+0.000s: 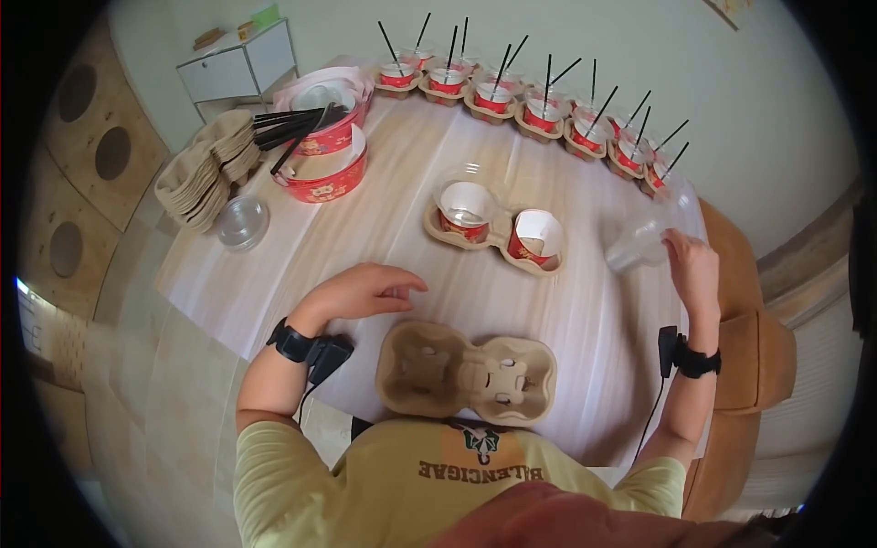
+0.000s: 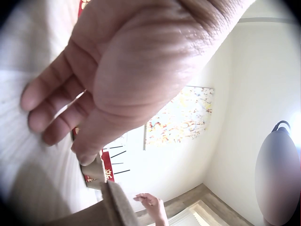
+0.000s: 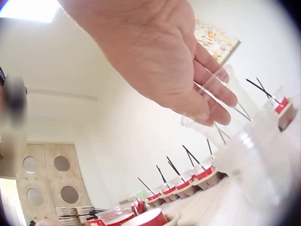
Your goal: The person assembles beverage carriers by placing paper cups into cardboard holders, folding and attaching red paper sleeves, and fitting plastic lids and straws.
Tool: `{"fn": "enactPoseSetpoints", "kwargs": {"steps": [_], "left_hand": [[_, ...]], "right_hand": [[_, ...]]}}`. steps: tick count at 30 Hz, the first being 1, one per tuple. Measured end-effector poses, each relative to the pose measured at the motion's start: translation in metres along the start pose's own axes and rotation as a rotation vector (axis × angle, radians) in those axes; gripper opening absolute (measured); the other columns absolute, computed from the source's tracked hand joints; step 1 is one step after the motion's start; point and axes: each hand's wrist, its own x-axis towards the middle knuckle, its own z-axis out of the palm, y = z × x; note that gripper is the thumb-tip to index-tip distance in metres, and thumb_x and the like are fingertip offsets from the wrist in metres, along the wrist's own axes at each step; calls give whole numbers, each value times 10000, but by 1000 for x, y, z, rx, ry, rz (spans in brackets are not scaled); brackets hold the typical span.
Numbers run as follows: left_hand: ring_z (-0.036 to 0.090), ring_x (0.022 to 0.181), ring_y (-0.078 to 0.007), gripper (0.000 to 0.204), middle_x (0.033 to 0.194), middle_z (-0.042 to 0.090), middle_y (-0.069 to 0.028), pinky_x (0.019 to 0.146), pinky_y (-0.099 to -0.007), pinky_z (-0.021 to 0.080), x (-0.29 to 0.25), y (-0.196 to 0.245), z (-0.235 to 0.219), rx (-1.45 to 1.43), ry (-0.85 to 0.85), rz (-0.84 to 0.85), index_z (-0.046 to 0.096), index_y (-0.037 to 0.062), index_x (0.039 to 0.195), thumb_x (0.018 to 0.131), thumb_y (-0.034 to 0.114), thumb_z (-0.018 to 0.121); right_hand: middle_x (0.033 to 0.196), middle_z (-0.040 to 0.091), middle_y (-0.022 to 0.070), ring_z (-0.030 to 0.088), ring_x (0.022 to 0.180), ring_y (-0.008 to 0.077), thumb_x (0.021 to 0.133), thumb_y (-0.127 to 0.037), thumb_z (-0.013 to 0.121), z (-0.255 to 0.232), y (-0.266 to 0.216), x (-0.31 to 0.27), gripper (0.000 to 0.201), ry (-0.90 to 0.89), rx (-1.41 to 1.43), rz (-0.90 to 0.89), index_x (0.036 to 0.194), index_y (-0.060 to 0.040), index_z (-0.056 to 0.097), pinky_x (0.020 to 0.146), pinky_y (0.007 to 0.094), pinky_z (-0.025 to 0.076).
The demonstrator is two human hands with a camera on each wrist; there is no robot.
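Where the near carrier is lying: just before the person's chest on the tabletop, its two wells facing up.
Left hand: hovering just beyond that carrier, fingers loosely bent, slightly apart, holding nothing; a careless wrist sweep could be nudging the carrier edgeward.
Right hand: pinching a rim among the clear cups between thumb and fingers, well off to the right; since the cups seem to be nesting, several could be coming away together, or a hard squeeze could be buckling one.
Middle carrier: standing farther out, supporting two red sleeves, the left apparently holding a clear cup; a crooked push could be crumpling the right one.
Back row: carrying cups with black straws; a tabletop jolt could be tipping them.
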Motion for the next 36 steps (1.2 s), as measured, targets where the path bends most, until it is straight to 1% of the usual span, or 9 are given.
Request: {"fn": "enactPoseSetpoints", "kwargs": {"steps": [4,9,17,23,24,26,27,29,36], "left_hand": [[547,678,-179,316,754,579,-67,634,-295,436,1,-1,1,-6,-4,-13,538,81,1081,770,72,587],[544,673,-182,319,742,571,-65,634,-296,436,0,-3,0,-26,-6,-18,538,87,1084,769,73,588],[552,703,-174,302,774,582,-57,666,-285,446,-6,3,-8,114,108,24,543,87,1078,779,89,586],[579,719,-250,290,811,595,-118,695,-334,455,-42,-6,-42,0,649,-118,545,63,1031,748,113,587],[579,719,-250,290,811,595,-118,695,-334,455,-51,-7,-47,8,657,-123,545,63,1031,748,113,587],[564,884,-272,406,968,585,-125,755,-353,445,-74,-11,-60,474,800,-364,515,56,1103,730,157,642],[564,884,-272,406,968,585,-125,755,-353,445,-84,-15,-65,483,801,-370,515,56,1103,730,157,642],[493,1023,-323,547,1115,510,-170,840,-384,411,-102,-32,-71,743,762,-634,460,74,1173,688,198,680],[383,1130,-383,706,1252,386,-199,917,-418,353,-109,-87,-75,884,771,-744,403,144,1233,624,307,720]], "right_hand": [[676,565,153,562,646,305,711,4,571,-30,-38,11,126,242,177,-111,832,-32,577,572,381,431],[698,581,130,572,663,286,682,33,562,-3,-89,22,174,239,368,-356,838,-42,579,674,366,485],[750,607,117,579,683,305,697,29,555,49,-101,16,175,-152,482,-393,860,-29,577,792,407,476],[797,610,126,585,733,292,675,8,560,49,-105,20,214,-187,512,-371,884,-35,583,837,408,455],[797,610,126,585,733,292,675,8,560,45,-107,20,214,-180,518,-380,884,-35,583,837,408,455],[868,601,137,567,821,309,689,-27,595,37,-113,19,260,-225,564,-281,947,-32,570,894,426,408],[868,601,137,567,821,309,689,-27,595,31,-114,18,260,-221,573,-284,947,-32,570,894,426,408],[956,584,145,534,912,326,693,-61,621,18,-118,17,346,-144,603,-222,1028,-39,543,946,445,349],[987,584,135,538,919,306,684,-75,641,-10,-120,23,396,-63,659,-254,1063,-42,529,964,459,317]]}}
